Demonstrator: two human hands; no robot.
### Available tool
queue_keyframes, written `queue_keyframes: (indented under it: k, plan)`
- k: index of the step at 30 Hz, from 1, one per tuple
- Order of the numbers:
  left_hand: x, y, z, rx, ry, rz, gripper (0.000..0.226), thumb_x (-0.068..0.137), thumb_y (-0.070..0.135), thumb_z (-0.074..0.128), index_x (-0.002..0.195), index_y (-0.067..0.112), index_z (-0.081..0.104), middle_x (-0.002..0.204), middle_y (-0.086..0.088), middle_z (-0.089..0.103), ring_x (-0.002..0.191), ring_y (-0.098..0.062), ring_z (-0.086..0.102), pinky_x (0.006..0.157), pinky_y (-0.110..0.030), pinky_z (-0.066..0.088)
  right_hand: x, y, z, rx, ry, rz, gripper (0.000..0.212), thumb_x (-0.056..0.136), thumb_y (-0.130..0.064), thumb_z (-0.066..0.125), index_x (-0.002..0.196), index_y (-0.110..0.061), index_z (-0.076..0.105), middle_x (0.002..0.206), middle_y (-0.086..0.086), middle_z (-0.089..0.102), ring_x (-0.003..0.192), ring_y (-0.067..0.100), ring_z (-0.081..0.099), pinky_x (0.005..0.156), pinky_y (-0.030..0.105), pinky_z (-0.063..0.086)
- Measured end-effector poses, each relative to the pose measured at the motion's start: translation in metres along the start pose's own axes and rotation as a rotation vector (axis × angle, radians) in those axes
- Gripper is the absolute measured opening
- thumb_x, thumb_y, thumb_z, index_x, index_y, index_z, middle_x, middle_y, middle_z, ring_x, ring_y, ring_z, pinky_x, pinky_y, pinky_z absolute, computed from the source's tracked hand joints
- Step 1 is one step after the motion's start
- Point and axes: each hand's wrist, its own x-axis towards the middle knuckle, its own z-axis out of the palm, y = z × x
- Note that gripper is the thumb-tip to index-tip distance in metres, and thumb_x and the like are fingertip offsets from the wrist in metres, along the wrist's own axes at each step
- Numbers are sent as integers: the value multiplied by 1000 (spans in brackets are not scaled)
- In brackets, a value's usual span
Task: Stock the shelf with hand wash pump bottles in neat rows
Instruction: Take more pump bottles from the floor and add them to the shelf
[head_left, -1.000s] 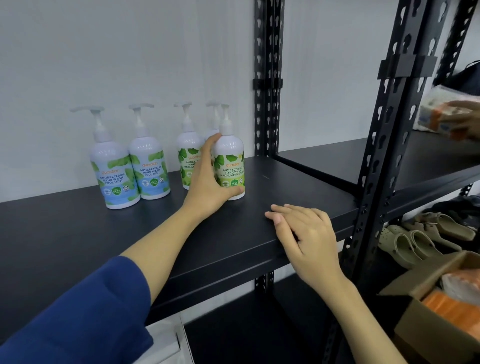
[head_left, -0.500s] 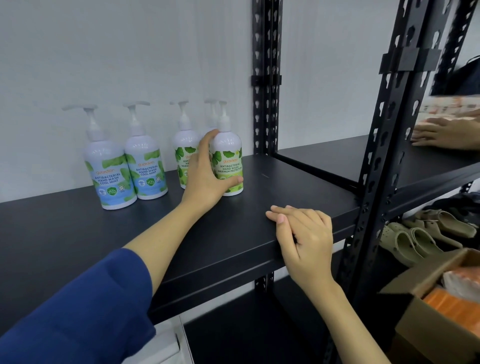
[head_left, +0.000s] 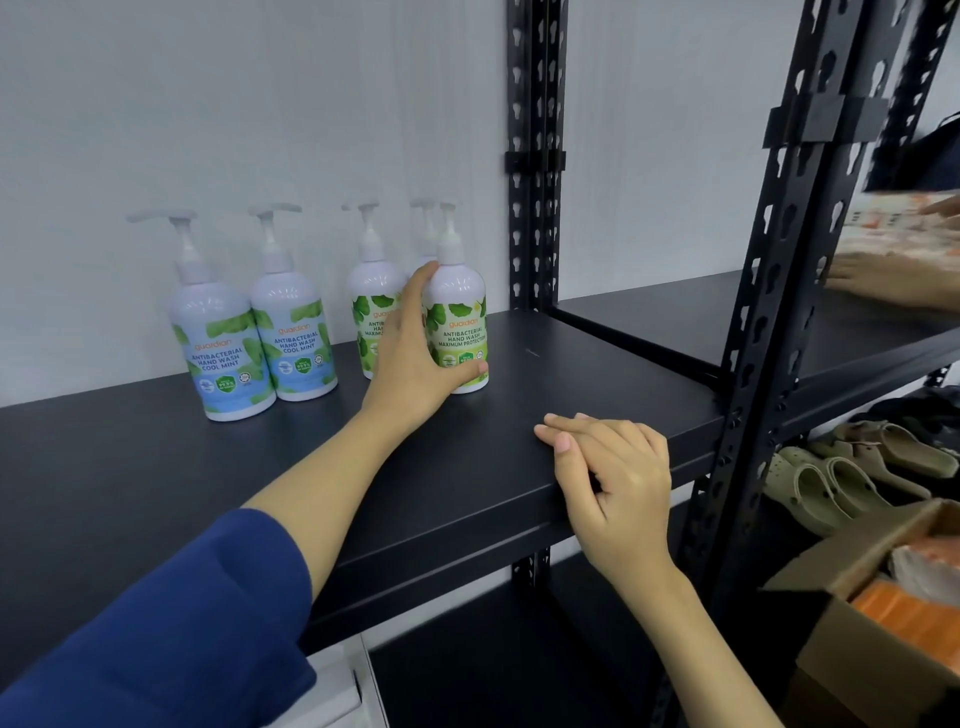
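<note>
Several white pump bottles stand near the back of a black shelf (head_left: 597, 395). Two carry blue Cool Mint labels (head_left: 221, 343) (head_left: 298, 338) on the left. Right of them stand green-labelled bottles: one (head_left: 371, 312) partly behind my hand, another (head_left: 423, 234) hidden but for its pump, and a front one (head_left: 460, 325). My left hand (head_left: 410, 358) grips that front green bottle, thumb under its base edge, fingers up its left side. My right hand (head_left: 615, 478) rests on the shelf's front edge, fingers relaxed on top.
Black slotted uprights (head_left: 535, 156) (head_left: 789, 260) frame the bay. Another person's hand (head_left: 893, 280) and a pale packet (head_left: 904, 228) are on the neighbouring shelf at right. Olive clogs (head_left: 841, 467) sit lower right, above a cardboard box (head_left: 872, 623) with orange packs.
My left hand has kept its hold on the front green bottle, which sits slightly nearer the others. My right hand stayed put. The other person's hands moved on the right shelf.
</note>
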Motion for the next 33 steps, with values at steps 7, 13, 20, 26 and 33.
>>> queue_keyframes:
  k: [7,13,20,26,33]
  plan:
    - [1,0,1,-59,-14,1,103,64,16,84,143,38,22,143,8,36,128,-18,44,101,-45,45,0,0,-3,19,-28,-7,29,89,-24,48,83,-19,76,92,-11,72,95,5,62,92,16,30]
    - [1,0,-2,-120,-67,-39,103,67,11,83,143,42,20,140,7,39,124,-17,48,100,-44,47,0,-1,-3,22,-34,-2,29,90,-24,48,85,-19,76,93,-11,72,96,5,61,92,16,30]
    - [1,4,-1,-99,-23,-46,101,67,10,83,143,38,22,139,5,43,121,-17,50,98,-42,49,0,-1,-3,23,-27,0,29,89,-24,48,85,-19,76,93,-11,72,96,4,60,92,16,30]
    - [1,3,-2,-71,-13,-43,101,67,13,83,143,40,22,139,2,44,121,-17,50,99,-41,48,0,-1,-2,19,-34,7,29,89,-24,47,85,-19,76,93,-11,72,96,5,61,92,16,29]
    - [-1,1,-4,-66,-50,-55,105,69,14,82,143,49,16,142,2,41,124,-19,48,101,-46,46,0,-2,-2,30,-22,2,29,89,-23,48,84,-18,76,92,-11,72,96,4,60,92,15,30]
